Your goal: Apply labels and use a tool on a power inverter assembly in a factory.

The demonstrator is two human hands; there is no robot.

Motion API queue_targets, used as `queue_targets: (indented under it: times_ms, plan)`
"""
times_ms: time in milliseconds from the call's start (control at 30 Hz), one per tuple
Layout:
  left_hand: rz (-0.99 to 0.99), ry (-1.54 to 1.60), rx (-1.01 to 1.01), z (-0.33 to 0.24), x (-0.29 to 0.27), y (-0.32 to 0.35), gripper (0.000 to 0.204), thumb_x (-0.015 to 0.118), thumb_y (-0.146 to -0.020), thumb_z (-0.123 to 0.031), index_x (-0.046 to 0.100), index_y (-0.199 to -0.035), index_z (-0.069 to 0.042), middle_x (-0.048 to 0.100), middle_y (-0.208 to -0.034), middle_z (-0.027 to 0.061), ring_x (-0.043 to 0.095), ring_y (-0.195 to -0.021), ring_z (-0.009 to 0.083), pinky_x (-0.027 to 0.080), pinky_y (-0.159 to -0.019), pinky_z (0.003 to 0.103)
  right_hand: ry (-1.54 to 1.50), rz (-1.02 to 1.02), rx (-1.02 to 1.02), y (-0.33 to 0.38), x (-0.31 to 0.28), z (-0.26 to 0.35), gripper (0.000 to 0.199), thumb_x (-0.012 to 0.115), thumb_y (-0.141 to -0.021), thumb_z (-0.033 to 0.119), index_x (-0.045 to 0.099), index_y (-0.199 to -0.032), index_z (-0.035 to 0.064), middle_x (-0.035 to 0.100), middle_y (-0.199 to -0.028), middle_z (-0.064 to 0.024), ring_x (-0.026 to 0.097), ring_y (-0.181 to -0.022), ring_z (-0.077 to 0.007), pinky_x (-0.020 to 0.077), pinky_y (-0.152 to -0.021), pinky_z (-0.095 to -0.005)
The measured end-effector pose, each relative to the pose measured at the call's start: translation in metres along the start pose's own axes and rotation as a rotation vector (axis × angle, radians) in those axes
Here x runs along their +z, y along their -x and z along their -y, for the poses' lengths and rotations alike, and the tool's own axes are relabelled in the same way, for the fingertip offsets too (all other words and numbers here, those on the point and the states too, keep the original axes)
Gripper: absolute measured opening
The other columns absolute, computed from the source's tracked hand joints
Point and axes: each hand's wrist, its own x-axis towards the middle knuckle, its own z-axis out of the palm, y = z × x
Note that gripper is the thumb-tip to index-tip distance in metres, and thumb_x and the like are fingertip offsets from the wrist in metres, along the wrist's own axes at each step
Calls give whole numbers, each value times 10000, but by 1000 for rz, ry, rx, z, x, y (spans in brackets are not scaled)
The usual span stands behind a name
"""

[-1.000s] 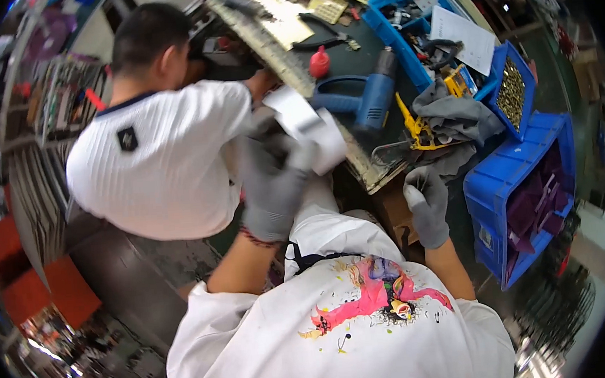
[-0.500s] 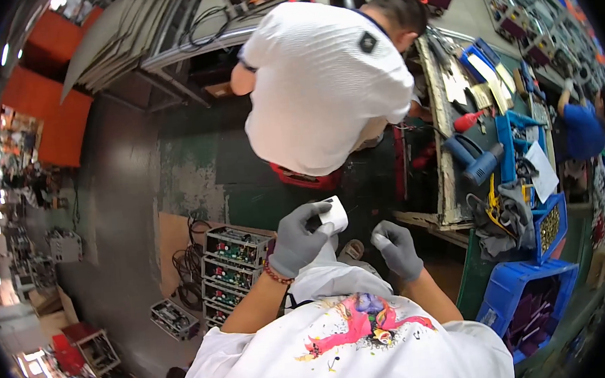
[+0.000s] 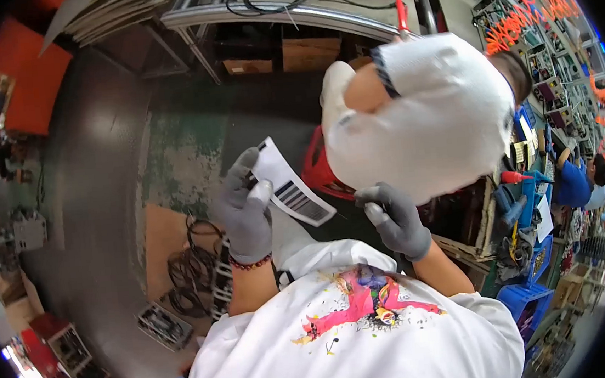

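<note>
My gloved left hand (image 3: 242, 215) pinches one end of a white strip of printed labels (image 3: 291, 183) with black bars on it. The strip hangs slightly curved, slanting down to the right. To the right of its free end is my gloved right hand (image 3: 398, 224), thumb and fingers drawn together in a pinch. Whatever that hand may hold is too small to make out. It does not visibly touch the strip.
A person in a white shirt (image 3: 419, 130) sits close ahead on a red stool (image 3: 320, 166). Cables (image 3: 186, 269) and a metal-framed electronic unit (image 3: 164, 326) lie at the lower left. Blue bins (image 3: 523, 298) stand right; a metal-framed bench (image 3: 267, 15) runs across the back.
The label strip now extends flat and long from my left hand, its bars showing. My right hand has risen slightly. The view has shifted, and the seated person now appears farther right.
</note>
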Motion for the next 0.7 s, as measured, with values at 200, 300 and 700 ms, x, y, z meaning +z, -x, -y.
queue_targets:
  times_ms: [200,300,700]
  plan:
    - [7,-475,-105,-74,-52,-130,445,478,-754,78,520,-1198,77,585,-1151,139,563,-1066,196,435,-937,314,-304,56,57,-183,102,14,319,534,-901,130,526,-1190,-5,593,-925,-65,545,-834,-122,462,-761,-272]
    - [-37,-331,-227,-103,-64,-173,434,468,-763,77,525,-1193,72,591,-1096,150,595,-979,193,473,-869,318,-350,184,-17,-257,124,23,316,570,-883,103,553,-1182,2,609,-888,-93,589,-780,-163,478,-735,-285]
    - [702,-1387,688,-133,9,-470,733,666,-744,-575,535,-1191,-10,449,-1303,245,388,-1251,421,310,-1024,520,-441,-26,137,-508,48,22,228,604,-848,91,625,-1057,1,661,-864,-119,624,-775,-117,501,-699,-263]
